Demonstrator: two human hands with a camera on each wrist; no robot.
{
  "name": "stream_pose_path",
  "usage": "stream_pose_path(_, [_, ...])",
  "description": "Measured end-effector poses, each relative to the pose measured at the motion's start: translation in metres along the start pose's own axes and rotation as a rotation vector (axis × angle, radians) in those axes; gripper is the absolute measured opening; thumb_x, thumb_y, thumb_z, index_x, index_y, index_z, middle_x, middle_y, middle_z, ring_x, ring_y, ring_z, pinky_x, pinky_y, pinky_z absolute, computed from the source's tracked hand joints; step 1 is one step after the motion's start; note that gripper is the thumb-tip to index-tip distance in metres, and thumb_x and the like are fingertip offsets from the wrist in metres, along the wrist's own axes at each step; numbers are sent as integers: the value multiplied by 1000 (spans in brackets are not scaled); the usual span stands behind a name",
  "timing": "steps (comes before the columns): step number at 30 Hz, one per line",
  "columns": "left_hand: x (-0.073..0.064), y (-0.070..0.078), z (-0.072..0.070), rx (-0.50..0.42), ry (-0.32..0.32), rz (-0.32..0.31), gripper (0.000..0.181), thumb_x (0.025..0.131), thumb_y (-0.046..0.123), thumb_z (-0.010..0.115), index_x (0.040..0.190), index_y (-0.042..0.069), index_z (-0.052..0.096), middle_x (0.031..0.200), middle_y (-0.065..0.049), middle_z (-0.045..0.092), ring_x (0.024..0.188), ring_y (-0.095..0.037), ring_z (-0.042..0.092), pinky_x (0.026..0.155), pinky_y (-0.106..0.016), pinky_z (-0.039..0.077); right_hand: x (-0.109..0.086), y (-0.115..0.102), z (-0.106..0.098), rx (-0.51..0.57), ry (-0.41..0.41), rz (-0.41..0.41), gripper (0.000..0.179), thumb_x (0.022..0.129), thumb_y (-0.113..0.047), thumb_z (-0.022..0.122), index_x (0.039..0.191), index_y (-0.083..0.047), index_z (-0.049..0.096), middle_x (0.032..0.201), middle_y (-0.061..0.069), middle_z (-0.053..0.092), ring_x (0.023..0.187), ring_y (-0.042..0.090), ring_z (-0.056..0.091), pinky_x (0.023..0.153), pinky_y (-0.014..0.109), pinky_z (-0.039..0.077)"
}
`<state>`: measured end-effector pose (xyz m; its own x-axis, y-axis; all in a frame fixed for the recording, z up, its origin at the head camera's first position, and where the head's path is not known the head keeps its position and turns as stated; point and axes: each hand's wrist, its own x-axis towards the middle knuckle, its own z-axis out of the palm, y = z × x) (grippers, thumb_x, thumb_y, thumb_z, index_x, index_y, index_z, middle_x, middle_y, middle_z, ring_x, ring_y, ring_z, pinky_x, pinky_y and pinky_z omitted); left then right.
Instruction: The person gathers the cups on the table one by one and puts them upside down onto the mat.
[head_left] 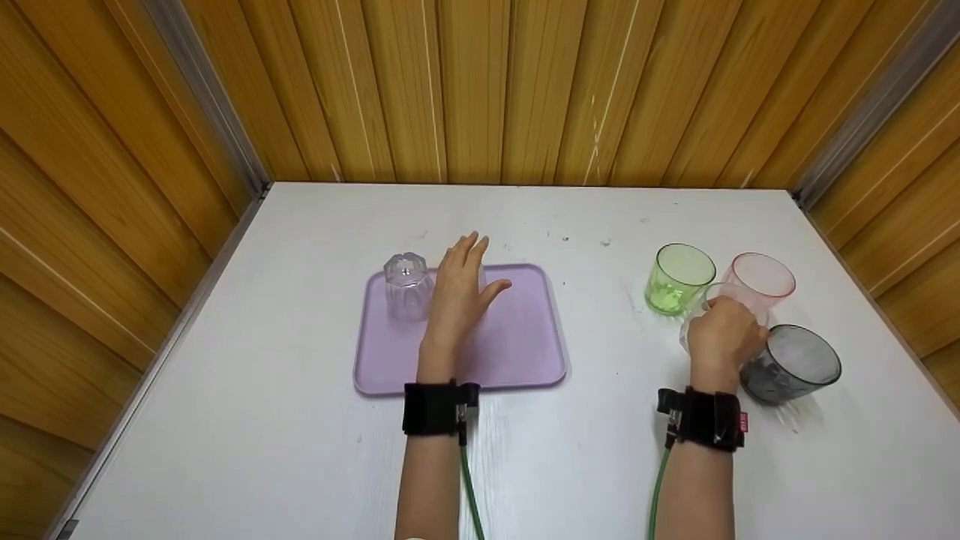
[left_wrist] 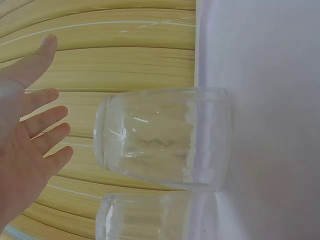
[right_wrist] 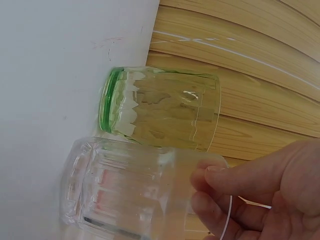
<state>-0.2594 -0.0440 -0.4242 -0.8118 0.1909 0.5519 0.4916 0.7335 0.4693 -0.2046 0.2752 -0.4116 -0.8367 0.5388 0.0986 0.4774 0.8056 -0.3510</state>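
My left hand (head_left: pixel 459 292) hovers over the purple tray (head_left: pixel 525 334), fingers straight and thumb spread, holding nothing. Two clear glasses stand upside down on the tray. The faceted glass (head_left: pixel 407 289) is just left of the hand; the other clear glass (left_wrist: pixel 160 137) fills the middle of the left wrist view but is mostly hidden by the hand from above. On the right, my right hand (head_left: pixel 724 334) pinches the rim of an upright clear glass (right_wrist: pixel 135 185). Close around it are a green glass (head_left: pixel 679 277), a pink glass (head_left: pixel 763 275) and a dark grey glass (head_left: pixel 793 364).
A white table (head_left: pixel 600 442) bears the tray and the glasses. Wood-patterned panels (head_left: pixel 480 97) rise behind it and along both sides. Green cables (head_left: pixel 470 487) trail from the black wrist straps toward the front edge.
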Motion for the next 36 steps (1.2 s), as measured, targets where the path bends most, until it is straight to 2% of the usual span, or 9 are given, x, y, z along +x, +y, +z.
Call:
stream_pose_path(4, [0,5,0,-3,1,32,68,76,34,70,130,1,45,136,-15,43,129,-30,36,111,-41,23,-1,-3,-1,2,4,8,35,80,-5,47,112,-1,60,112,23,59,102,43,53,84,51,37])
stream_pose_path(12, [-1,10,-2,2,-18,29,69,76,36,70,132,4,45,137,-11,43,130,-26,36,111,-40,23,-2,-7,-2,35,46,24,33,79,-4,48,108,0,62,110,23,60,101,44,53,82,50,37])
stream_pose_path(19, [0,12,-3,-18,-48,35,71,75,38,70,133,5,44,137,-11,43,128,-26,38,110,-37,25,-4,-8,-4,54,47,26,32,80,-5,45,107,0,61,109,24,60,100,45,53,81,51,38])
stream_pose_path(26, [-1,13,-2,-36,-55,51,72,75,39,70,133,5,44,136,-11,44,125,-25,42,107,-35,31,-4,-9,-4,125,50,19,32,83,-5,43,109,3,60,111,26,58,105,46,49,86,55,38])
stream_pose_path(31, [-1,13,-1,-35,-62,60,73,75,40,70,133,5,43,136,-11,44,125,-25,42,107,-34,31,-3,-10,-4,174,43,21,31,87,-8,42,110,3,59,113,26,57,107,47,48,89,54,38])
stream_pose_path(36, [-1,14,-1,-38,-76,62,74,75,40,70,134,5,43,136,-10,44,125,-24,42,107,-34,31,-3,-9,-5,265,41,19,31,88,-8,43,110,3,60,113,25,58,106,47,49,87,54,39])
